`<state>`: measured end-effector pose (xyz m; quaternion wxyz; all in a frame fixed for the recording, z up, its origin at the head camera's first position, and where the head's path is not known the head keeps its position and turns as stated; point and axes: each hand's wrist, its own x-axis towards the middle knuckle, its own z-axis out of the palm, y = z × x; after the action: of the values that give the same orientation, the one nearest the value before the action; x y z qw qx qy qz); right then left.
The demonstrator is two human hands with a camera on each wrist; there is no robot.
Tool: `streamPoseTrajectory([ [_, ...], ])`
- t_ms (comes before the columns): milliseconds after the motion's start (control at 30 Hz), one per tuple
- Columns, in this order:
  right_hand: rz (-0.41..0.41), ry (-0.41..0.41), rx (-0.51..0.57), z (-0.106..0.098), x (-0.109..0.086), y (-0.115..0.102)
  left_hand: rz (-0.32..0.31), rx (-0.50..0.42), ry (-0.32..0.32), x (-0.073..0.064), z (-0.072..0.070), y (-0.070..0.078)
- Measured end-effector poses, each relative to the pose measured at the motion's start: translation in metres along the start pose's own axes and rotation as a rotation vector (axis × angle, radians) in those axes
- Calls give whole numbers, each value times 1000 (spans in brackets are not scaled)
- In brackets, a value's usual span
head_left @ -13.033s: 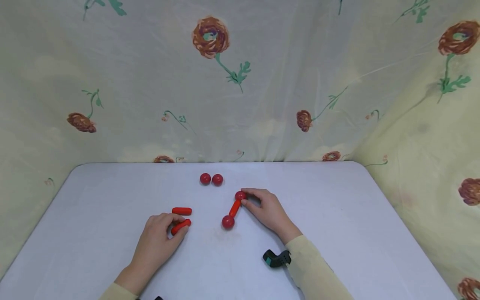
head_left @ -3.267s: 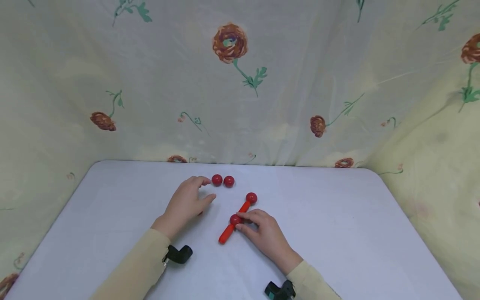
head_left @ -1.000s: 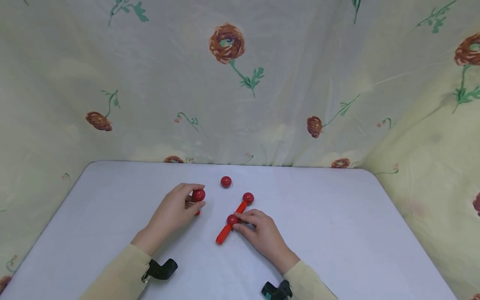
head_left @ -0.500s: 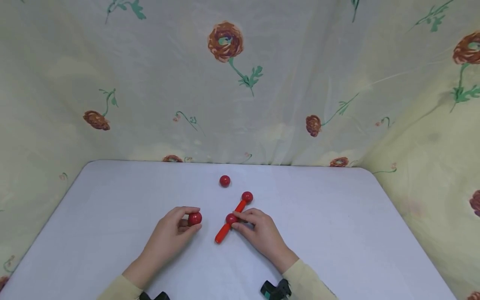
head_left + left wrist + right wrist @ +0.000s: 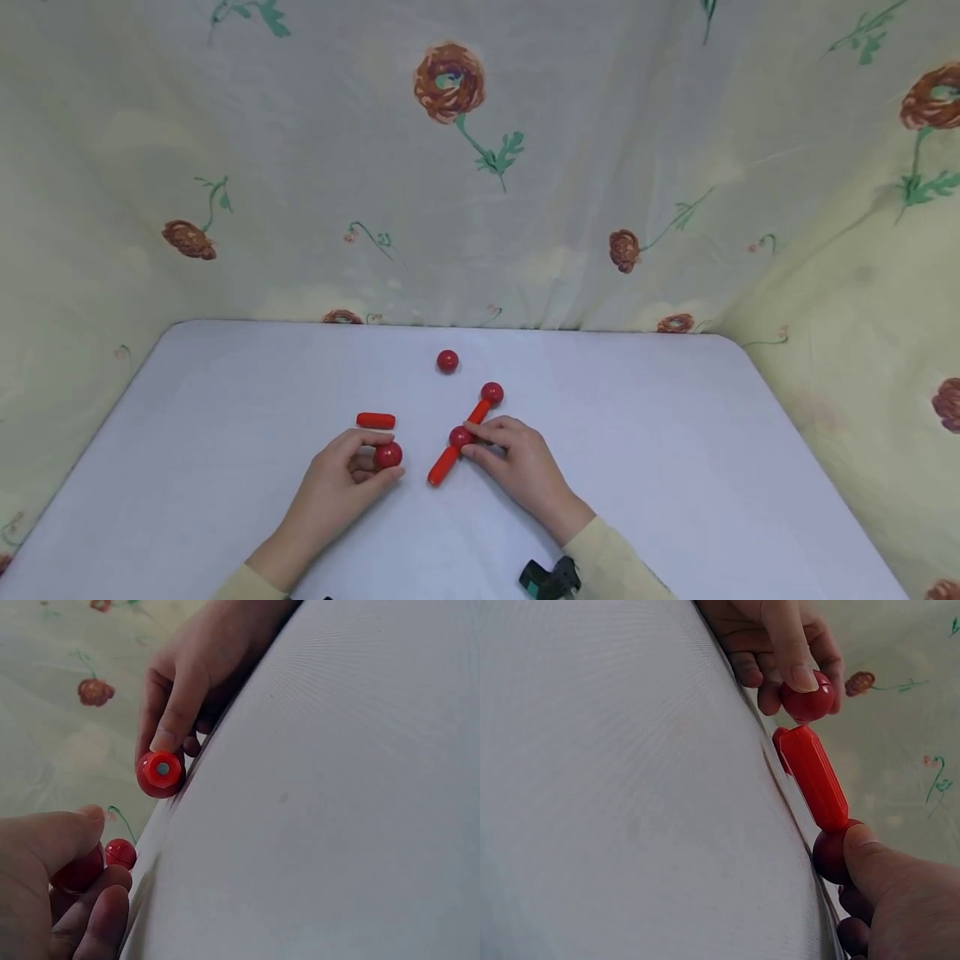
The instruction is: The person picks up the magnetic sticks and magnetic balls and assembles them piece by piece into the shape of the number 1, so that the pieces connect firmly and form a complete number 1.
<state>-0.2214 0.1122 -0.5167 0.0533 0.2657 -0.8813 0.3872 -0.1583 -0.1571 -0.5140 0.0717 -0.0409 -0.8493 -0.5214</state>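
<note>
My left hand point(image 5: 330, 492) pinches a red ball point(image 5: 387, 455) between thumb and fingers, just left of a chain of red balls and orange-red rods. My right hand point(image 5: 525, 467) pinches the chain's middle ball point(image 5: 461, 437). From that ball one rod point(image 5: 478, 412) runs up to a far ball point(image 5: 492, 393), and a second rod point(image 5: 443, 467) points toward the near side with a bare end. In the left wrist view a small silvery disc point(image 5: 163, 769) shows in that rod's end. The right wrist view has the left hand's ball point(image 5: 808, 697) close to the rod tip.
A loose orange-red rod point(image 5: 375, 421) lies right behind the left hand's fingers. One loose red ball point(image 5: 447, 361) sits near the back of the white table point(image 5: 637, 433). Flowered cloth point(image 5: 540, 167) hangs behind the table. A black wrist device point(image 5: 550, 578) is beside the right sleeve.
Since the earliest frame a second rod has joined the chain. The left hand has taken one of two back balls and brought it nearer, uncovering the loose rod. The right hand stays on the middle ball.
</note>
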Motion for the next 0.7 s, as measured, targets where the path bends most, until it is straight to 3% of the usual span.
streamPoseTrajectory([
  [700,38,-23,-14,-2,0,-4,85,120,-40,-3,0,4],
])
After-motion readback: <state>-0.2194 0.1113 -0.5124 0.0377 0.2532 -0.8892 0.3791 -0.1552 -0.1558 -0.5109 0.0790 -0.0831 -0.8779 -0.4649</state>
